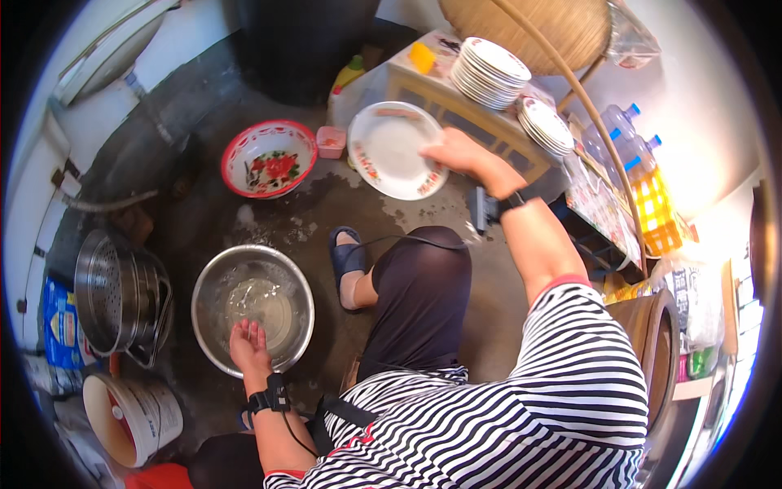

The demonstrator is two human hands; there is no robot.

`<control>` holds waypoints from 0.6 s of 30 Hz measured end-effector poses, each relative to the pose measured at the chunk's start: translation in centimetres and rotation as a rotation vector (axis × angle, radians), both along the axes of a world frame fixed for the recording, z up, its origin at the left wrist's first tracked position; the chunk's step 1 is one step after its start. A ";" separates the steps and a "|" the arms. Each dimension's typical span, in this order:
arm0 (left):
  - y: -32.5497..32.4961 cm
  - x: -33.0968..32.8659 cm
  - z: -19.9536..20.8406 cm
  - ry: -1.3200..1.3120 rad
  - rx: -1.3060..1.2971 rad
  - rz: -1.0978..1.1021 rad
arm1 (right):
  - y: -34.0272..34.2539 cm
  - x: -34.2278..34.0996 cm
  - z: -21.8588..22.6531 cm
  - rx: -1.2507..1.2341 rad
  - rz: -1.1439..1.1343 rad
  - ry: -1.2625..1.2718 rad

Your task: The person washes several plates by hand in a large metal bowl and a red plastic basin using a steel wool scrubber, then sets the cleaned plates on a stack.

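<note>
My right hand [453,153] grips the right rim of a white plate [395,147] with a red floral border, held out ahead over the floor. The plate's face is turned up toward me. Over the near side of a metal basin [204,281], my left hand [249,345] is held palm up, fingers loosely extended and nothing in it. Cloudy water [273,306] lies in the basin. Beyond it, a red-rimmed enamel bowl [244,186] with a flower pattern has something small inside that I cannot make out. A pink container [331,142] sits between bowl and plate.
A stack of plates [490,75] and a second stack [546,127] stand on a low cabinet at far right. Steel steamer pots [106,289] and a white bucket [155,416] are at left. A large dark vat [297,49] stands at the back, water bottles [623,130] at right.
</note>
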State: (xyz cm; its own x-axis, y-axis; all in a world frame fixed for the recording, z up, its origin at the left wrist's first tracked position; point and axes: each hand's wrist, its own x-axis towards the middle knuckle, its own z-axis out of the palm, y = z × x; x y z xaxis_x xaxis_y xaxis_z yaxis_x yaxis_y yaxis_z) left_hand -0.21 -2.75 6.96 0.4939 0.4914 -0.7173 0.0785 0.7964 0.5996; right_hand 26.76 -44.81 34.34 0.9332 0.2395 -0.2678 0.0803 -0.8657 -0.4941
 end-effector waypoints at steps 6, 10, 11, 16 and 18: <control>3.2 -0.9 -2.0 0.050 0.209 0.000 | -13.4 -6.1 -2.8 0.868 -0.911 -0.092; 4.9 0.1 -3.0 0.235 0.263 0.305 | -36.1 -1.4 -5.9 1.376 -0.759 0.020; 4.6 0.0 -2.7 0.286 0.222 0.340 | -39.0 -0.1 -5.4 1.395 -0.824 -0.079; 4.6 -4.1 -3.4 0.363 0.147 0.339 | -43.2 5.8 -4.3 1.435 -1.365 -0.350; 4.3 -4.8 -3.5 0.363 0.121 0.342 | -43.4 7.0 -5.5 1.393 -1.402 -0.385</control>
